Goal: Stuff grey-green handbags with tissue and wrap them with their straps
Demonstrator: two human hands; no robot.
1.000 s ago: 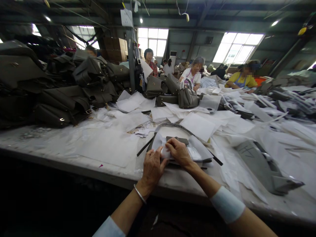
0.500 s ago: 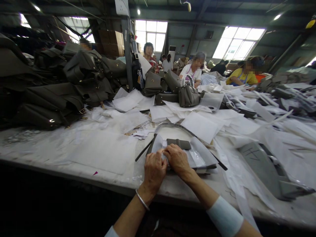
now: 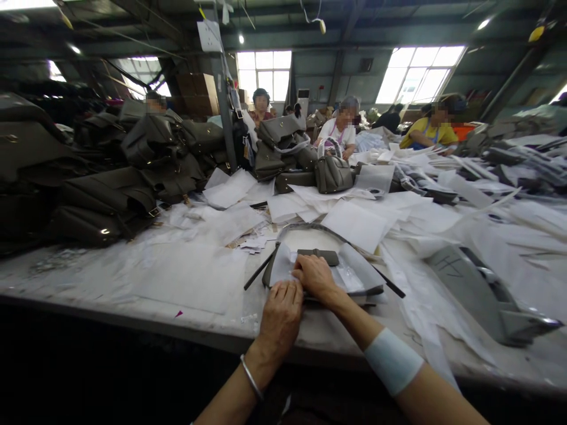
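A dark grey-green handbag (image 3: 267,275) lies at the table's front edge, covered by white wrapping sheets (image 3: 283,263). Its wrapped handle (image 3: 305,226) arches towards the back, and a dark flap tab (image 3: 328,257) shows in the middle. My left hand (image 3: 283,307) is closed over the bag's near edge, its fingers side by side and the thumb hidden. Just above it, my right hand (image 3: 315,276) has thumb and fingers pinched together against the sheet; what lies between them is too small to tell. Dark straps (image 3: 259,270) stick out at the bag's sides.
Dark handbags (image 3: 106,198) are heaped at the left. Loose white sheets (image 3: 358,227) cover much of the table's middle and right. A grey piece with a marking (image 3: 469,283) lies at right. Another finished-looking handbag (image 3: 334,173) stands farther back, near co-workers (image 3: 339,133).
My left hand has drawn slightly down towards me and flattened over the bag's edge. My right hand stays near the same spot. The camera view has tilted a little.
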